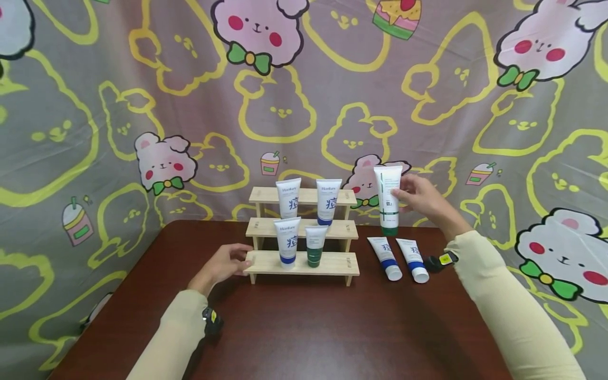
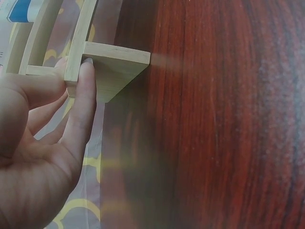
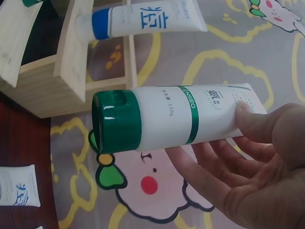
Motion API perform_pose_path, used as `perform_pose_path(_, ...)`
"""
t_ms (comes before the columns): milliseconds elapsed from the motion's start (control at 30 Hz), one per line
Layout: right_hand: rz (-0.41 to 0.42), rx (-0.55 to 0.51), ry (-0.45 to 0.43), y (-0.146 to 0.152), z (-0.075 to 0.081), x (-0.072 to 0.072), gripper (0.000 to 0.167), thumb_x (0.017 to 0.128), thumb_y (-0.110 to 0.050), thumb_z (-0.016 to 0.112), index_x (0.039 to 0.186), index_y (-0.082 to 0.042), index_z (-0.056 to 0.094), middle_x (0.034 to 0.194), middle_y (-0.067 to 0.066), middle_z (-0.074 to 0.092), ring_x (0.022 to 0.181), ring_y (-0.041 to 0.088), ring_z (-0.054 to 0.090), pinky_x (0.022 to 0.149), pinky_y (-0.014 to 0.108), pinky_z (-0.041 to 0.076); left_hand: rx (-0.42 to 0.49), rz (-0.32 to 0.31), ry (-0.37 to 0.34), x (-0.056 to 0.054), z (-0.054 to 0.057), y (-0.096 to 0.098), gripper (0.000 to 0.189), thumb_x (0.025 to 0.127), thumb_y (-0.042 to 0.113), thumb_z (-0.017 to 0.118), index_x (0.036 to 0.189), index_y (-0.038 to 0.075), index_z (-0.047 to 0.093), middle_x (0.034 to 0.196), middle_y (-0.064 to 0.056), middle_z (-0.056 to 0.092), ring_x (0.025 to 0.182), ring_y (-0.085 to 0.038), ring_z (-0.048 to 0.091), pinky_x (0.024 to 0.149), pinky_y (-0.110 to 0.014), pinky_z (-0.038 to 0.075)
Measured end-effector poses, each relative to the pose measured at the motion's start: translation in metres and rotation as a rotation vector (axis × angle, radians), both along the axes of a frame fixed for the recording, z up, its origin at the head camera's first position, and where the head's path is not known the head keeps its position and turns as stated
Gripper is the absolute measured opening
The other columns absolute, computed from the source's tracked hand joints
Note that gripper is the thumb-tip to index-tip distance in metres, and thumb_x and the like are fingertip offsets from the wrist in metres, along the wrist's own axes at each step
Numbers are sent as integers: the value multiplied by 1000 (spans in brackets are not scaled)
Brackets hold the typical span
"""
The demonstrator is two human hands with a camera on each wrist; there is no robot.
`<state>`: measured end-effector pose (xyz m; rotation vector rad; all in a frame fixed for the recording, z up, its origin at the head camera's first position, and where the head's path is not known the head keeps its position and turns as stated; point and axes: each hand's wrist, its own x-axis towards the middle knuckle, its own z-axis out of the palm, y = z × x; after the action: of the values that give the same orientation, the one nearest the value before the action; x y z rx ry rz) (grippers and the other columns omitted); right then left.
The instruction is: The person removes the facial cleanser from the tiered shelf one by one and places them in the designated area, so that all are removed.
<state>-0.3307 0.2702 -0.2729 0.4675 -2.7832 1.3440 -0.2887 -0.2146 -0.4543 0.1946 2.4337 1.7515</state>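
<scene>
In the head view, a three-step wooden display stand (image 1: 342,261) stands on the table. My left hand (image 1: 227,264) pinches the left end of its lowest step, thumb above and a finger beneath in the left wrist view. My right hand (image 1: 418,196) holds a white squeeze tube with a green cap (image 1: 389,203) in the air right of the stand, cap down. On the lowest step stand a blue-capped tube (image 1: 287,240) and a small green-capped tube (image 1: 315,245). Behind them are another blue-capped tube (image 1: 329,200) and a white tube (image 1: 288,196), its lower end hidden.
Two blue-capped tubes, one on the left (image 1: 386,258) and one on the right (image 1: 412,259), lie on the brown table (image 1: 304,327) right of the stand. A patterned curtain (image 1: 294,153) hangs behind the table's back edge.
</scene>
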Motion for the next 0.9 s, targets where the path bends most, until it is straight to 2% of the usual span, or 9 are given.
perform_pose_path(67,-11,10,-16,3,-3,1,47,108,-20,55,142,10,43,133,30,55,114,35,60,85,38,67,-7,0,0,0,0,1,46,93,-7,68,137,-13,55,112,-26,62,81,-15,68,74,-35,67)
perform_pose_path(167,-19,12,-30,7,-9,0,49,108,-19,54,143,11,41,136,32,54,115,35,60,85,39,67,-12,3,-2,2,0,2,45,93,-7,68,136,-13,55,112,-27,62,81,-17,68,74,-37,68)
perform_pose_path(400,-15,7,-30,17,-20,0,49,108,-18,55,142,14,42,131,35,56,98,20,66,78,35,67,-19,15,-4,4,0,3,46,93,-7,69,136,-13,55,113,-27,63,81,-17,68,74,-37,68)
perform_pose_path(533,-16,-1,-45,22,-26,0,46,107,-16,55,139,15,42,126,36,58,88,15,67,77,37,67,-24,14,-9,4,0,3,46,93,-6,69,136,-12,56,114,-27,62,81,-17,69,75,-38,68)
perform_pose_path(767,-44,6,-83,30,-32,-2,52,108,-22,55,143,13,40,135,36,54,95,18,67,79,33,66,-33,20,-3,1,0,0,45,94,-5,69,137,-11,56,113,-26,62,81,-16,69,74,-35,67)
perform_pose_path(900,-38,1,-78,36,-35,-2,50,108,-20,54,142,15,41,133,36,55,94,15,66,78,33,67,-38,16,4,-1,0,0,45,94,-5,68,137,-11,56,114,-27,62,83,-17,69,75,-35,67)
